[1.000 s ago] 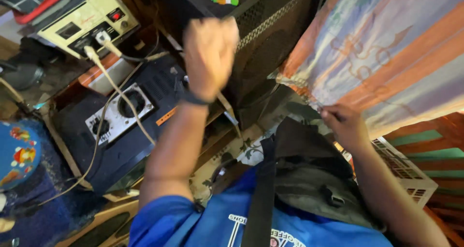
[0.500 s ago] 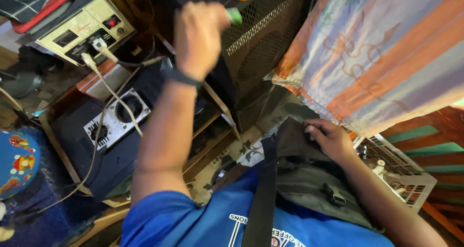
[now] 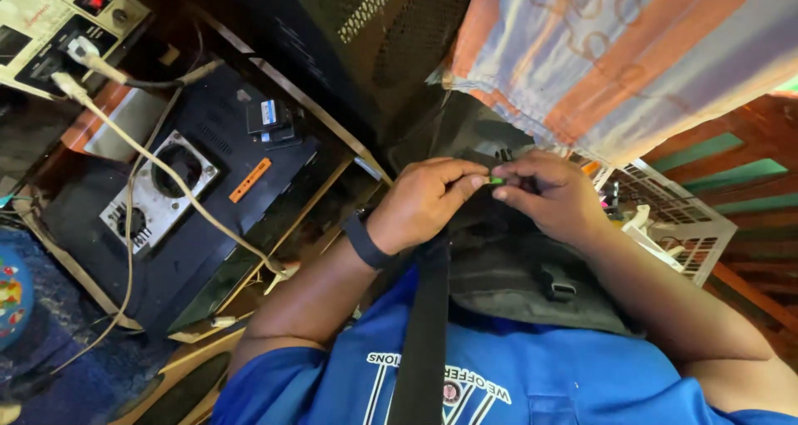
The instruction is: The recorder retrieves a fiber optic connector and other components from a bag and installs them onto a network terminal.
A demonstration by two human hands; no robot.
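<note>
left hand [image 3: 428, 200] came down; both hands pinch small green piece [image 3: 496, 180].

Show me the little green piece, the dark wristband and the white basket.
Green piece [image 3: 496, 180], head view: its visible tip between both hands' fingers.
Wristband [image 3: 366, 241], head view: middle of band.
White basket [image 3: 677, 217], head view: slatted side wall.

The person wore a bright blue short-sleeved shirt [image 3: 499, 375] with white lettering and stripes across the chest at six o'clock, a dark strap [image 3: 424, 325] running over it, and a dark band [image 3: 366, 240] round the left wrist toward nine o'clock.
</note>
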